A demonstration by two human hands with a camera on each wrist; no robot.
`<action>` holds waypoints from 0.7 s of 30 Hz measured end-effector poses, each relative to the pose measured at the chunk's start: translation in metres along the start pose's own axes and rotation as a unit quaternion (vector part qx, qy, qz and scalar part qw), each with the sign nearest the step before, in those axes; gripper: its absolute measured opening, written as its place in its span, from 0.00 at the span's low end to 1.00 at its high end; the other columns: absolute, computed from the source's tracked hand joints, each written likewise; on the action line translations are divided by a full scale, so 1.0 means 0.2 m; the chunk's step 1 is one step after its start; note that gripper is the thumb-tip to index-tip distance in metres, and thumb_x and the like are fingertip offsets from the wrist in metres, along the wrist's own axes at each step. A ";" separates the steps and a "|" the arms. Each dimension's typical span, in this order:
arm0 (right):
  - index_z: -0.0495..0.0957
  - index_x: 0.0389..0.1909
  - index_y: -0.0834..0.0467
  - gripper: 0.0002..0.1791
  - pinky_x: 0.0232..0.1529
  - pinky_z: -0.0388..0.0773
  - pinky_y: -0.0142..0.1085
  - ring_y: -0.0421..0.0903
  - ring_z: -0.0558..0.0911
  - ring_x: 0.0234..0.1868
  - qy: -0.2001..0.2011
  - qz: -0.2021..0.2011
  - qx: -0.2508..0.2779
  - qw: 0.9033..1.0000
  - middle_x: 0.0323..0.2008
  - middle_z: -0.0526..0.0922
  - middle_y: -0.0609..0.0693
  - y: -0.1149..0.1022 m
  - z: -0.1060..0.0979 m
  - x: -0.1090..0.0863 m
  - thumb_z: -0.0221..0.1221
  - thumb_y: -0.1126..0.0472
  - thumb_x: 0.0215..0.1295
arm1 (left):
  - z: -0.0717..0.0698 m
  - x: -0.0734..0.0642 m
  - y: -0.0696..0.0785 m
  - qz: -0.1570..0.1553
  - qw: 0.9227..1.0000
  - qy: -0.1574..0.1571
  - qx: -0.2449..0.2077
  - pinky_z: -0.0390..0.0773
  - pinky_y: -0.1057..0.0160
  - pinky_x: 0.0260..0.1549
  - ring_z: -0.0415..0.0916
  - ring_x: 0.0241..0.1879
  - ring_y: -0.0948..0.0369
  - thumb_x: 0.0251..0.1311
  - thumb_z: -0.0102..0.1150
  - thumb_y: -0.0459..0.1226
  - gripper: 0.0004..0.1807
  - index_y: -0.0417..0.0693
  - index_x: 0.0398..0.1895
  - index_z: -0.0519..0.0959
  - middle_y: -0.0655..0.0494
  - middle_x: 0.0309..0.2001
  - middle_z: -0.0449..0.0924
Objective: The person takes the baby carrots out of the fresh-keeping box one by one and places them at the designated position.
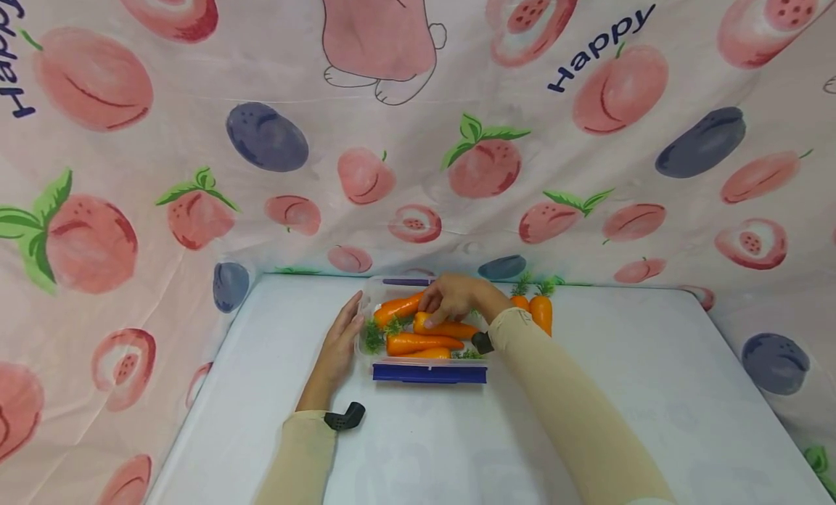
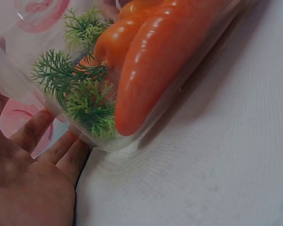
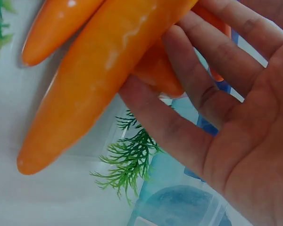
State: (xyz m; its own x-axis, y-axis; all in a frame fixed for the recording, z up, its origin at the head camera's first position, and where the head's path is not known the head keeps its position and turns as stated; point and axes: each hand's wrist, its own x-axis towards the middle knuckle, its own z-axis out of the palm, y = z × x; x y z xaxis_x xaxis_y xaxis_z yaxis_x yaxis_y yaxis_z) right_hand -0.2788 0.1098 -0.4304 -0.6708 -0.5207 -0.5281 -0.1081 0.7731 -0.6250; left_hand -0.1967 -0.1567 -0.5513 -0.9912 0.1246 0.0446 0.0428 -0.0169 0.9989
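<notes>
A clear plastic box (image 1: 366, 291) with blue clips stands on the table, holding several orange toy carrots with green leafy tops. My right hand (image 1: 451, 298) reaches down into it and pinches the thick end of one carrot (image 1: 457, 331) between thumb and fingers. That carrot (image 3: 99, 80) lies along the fingertips in the right wrist view, its thin end pointing away from the palm. Outside the box's left wall, my left hand (image 1: 339, 342) rests with its fingers nearly straight against the plastic. In the left wrist view, green leaves (image 2: 92, 108) press near that end wall.
Two more carrots (image 1: 541, 313) lie on the white table (image 1: 418, 447) just right of the box, partly behind the right forearm. A fruit-patterned cloth (image 1: 418, 142) hangs behind the table. A blue clip flap (image 1: 429, 374) sticks out at the box's front.
</notes>
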 end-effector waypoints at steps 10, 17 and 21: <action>0.85 0.53 0.48 0.20 0.48 0.87 0.46 0.46 0.83 0.44 -0.003 -0.009 -0.015 1.000 0.49 0.86 0.47 0.00 0.01 0.02 0.73 0.52 0.60 | 0.00 0.00 0.00 -0.003 1.000 0.000 -0.008 0.43 0.45 0.81 0.47 0.82 0.53 0.79 0.44 0.47 0.29 0.62 0.80 0.58 0.53 0.82 0.53; 0.85 0.51 0.46 0.19 0.42 0.86 0.43 0.48 0.81 0.41 -0.004 0.001 -0.020 1.000 0.44 0.84 0.47 0.00 0.03 0.03 0.73 0.49 0.60 | 0.00 -0.01 0.00 -0.004 1.000 0.002 -0.001 0.44 0.44 0.81 0.46 0.82 0.53 0.79 0.44 0.48 0.28 0.64 0.80 0.59 0.53 0.82 0.53; 0.83 0.51 0.45 0.19 0.39 0.86 0.43 0.50 0.81 0.40 -0.012 0.008 -0.013 1.000 0.43 0.83 0.48 0.00 0.03 0.04 0.72 0.47 0.60 | 0.00 -0.01 0.00 0.002 1.000 0.000 -0.005 0.43 0.44 0.81 0.46 0.82 0.52 0.79 0.44 0.47 0.28 0.62 0.80 0.59 0.51 0.82 0.52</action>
State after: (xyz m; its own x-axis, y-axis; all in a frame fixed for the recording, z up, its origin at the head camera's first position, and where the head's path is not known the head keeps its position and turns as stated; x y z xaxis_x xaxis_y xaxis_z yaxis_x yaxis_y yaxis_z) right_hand -0.2794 0.1038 -0.4377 -0.6556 -0.5154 -0.5518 -0.1154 0.7906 -0.6013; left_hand -0.1955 -0.1569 -0.5509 -0.9911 0.1239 0.0480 0.0450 -0.0267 0.9986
